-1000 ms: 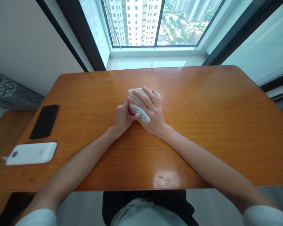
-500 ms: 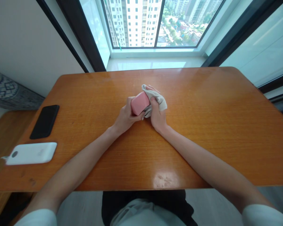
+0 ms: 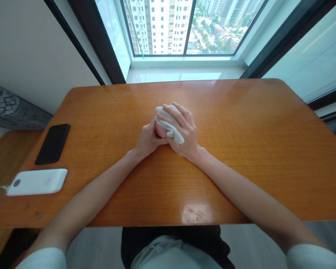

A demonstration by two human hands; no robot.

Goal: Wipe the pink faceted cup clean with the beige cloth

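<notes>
Over the middle of the wooden table (image 3: 114,123), my left hand (image 3: 148,139) is closed around a pink rounded box-like object (image 3: 160,130). Only a small part of its pink side shows; what kind of thing it is I cannot tell. A whitish cloth (image 3: 172,129) lies across its top and right side. My right hand (image 3: 187,130) grips the cloth from above, fingers bent over it and pressing it against the pink object. Both hands are close together, the left thumb and fingers partly hidden by the cloth.
Toward the table's left edge lies a black phone (image 3: 52,144), with a white flat device (image 3: 37,182) and its cable nearer me. A window (image 3: 184,28) is beyond the far edge. A patterned grey cushion-like thing (image 3: 14,106) stands at left.
My right hand has turned over and carried the cloth from the pink object's right side onto its top, covering most of it. The left hand keeps its hold.
</notes>
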